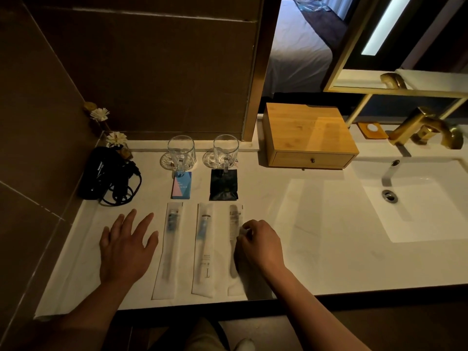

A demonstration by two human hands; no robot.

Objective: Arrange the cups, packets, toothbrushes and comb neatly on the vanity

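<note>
**Vanity layout: hands at the front row**

The left hand lies palm-down on the white surface, fingers spread and apart from every item. It sits just left of the left toothbrush, which lies in a long white wrapper running front to back.

The right toothbrush lies parallel in its own wrapper, just right of the first. The comb, also wrapped, lies parallel at the right end of this row. The right hand rests over the comb's right edge, with the fingers curled together and pinching the wrapper near the comb's middle.

Behind this row lie two packets. The blue-and-pink packet sits behind the left toothbrush. The black packet sits behind the right toothbrush and comb.

Behind the packets stand two clear glass cups, upright, each on a round coaster. The left cup lines up with the blue-and-pink packet. The right cup lines up with the black packet.

A black hairdryer with coiled cord lies at the far left. A wooden drawer box stands right of the cups. The sink and gold tap occupy the right end.
</note>
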